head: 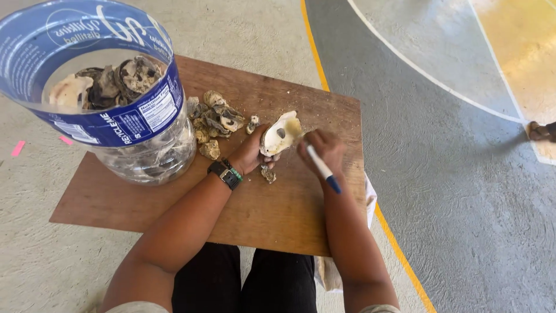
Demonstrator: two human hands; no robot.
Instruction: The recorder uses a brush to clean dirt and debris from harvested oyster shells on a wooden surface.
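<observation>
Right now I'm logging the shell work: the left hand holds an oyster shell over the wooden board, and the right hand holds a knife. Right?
Not quite. In the head view the right hand holds a pen, white with a blue end, not a knife. The rest stands: the left hand holds the oyster shell over the wooden board.

Bright, even daylight; sun glare washes out the floor (pixel 515 35) top right, shadows soft, jug (pixel 104 87) bulges at the edge.
</observation>
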